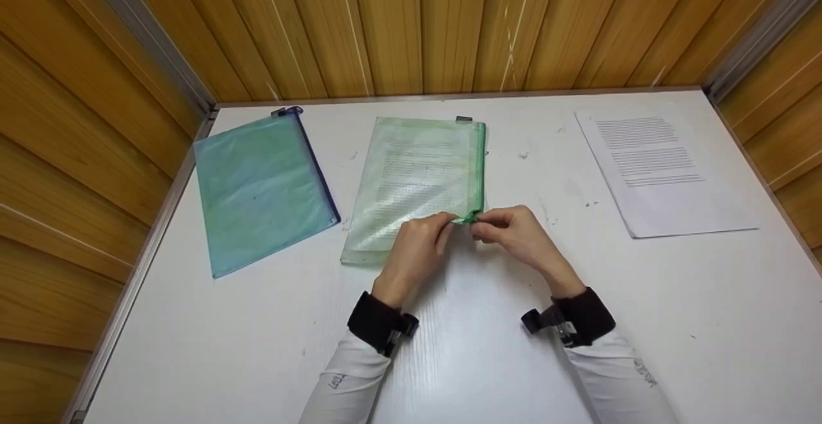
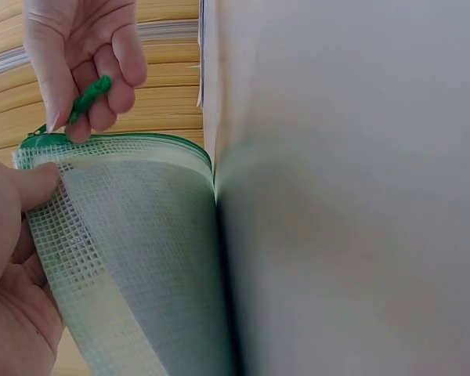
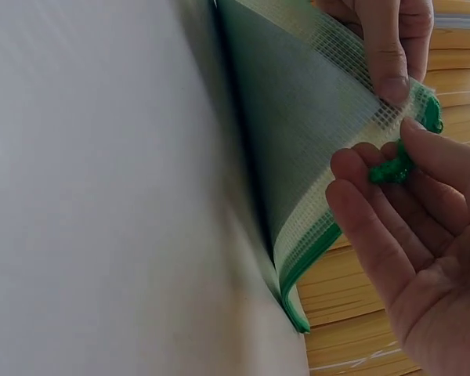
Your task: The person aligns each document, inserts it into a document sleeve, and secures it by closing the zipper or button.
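A pale green mesh zipper pouch (image 1: 411, 180) lies in the middle of the table, with a printed sheet showing through it. My left hand (image 1: 417, 244) pinches its near right corner between thumb and fingers, and in the left wrist view that corner is lifted and bent. Beside it, my right hand (image 1: 517, 234) pinches the pouch's zipper end, where a green zipper pull (image 3: 392, 168) hangs over the fingers. The green zipper (image 3: 317, 251) runs along the pouch's right side and looks closed in the left wrist view.
To the left lies a blue-green zipper pouch (image 1: 263, 196) with a dark blue zipper. Printed paper sheets (image 1: 664, 176) rest at the right. A small black clip (image 1: 463, 119) sits at the middle pouch's far edge. Wood-patterned panels (image 1: 449, 26) stand behind and beside the white table (image 1: 212, 347).
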`<state>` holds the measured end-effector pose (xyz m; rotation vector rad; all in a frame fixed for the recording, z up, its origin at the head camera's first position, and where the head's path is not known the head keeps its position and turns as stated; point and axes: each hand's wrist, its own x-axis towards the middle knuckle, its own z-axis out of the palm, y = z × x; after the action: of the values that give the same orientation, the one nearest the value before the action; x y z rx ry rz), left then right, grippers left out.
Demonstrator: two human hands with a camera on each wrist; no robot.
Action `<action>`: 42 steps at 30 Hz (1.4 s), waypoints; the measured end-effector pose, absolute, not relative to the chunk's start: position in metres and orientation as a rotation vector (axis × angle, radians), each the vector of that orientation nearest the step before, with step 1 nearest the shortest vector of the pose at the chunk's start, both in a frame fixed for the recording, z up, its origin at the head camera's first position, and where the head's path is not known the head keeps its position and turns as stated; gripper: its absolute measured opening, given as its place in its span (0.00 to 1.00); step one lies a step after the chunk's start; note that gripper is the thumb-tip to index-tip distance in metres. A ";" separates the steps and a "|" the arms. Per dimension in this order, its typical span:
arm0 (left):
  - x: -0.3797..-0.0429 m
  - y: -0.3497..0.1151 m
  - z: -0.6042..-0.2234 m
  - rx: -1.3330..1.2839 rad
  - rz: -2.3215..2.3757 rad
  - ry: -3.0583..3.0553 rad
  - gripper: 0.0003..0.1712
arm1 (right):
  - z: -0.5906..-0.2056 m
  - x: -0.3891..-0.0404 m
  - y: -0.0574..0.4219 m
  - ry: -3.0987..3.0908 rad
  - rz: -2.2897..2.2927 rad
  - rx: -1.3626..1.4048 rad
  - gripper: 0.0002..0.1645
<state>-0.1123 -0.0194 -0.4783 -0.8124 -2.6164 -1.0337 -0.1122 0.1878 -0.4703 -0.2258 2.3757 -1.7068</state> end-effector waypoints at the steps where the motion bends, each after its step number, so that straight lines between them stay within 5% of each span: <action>1: -0.112 -0.020 -0.478 -0.815 -1.031 -2.613 0.10 | -0.469 -0.112 0.189 2.392 -1.680 -0.239 0.18; 42: -0.103 -0.025 -0.473 -1.010 -0.997 -2.519 0.14 | -0.476 -0.123 0.219 2.778 -1.481 -0.130 0.08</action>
<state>-0.1034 -0.0255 -0.4726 -1.0098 -2.5189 -0.9973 -0.1233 0.2192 -0.4764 -0.1299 2.7781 -1.4813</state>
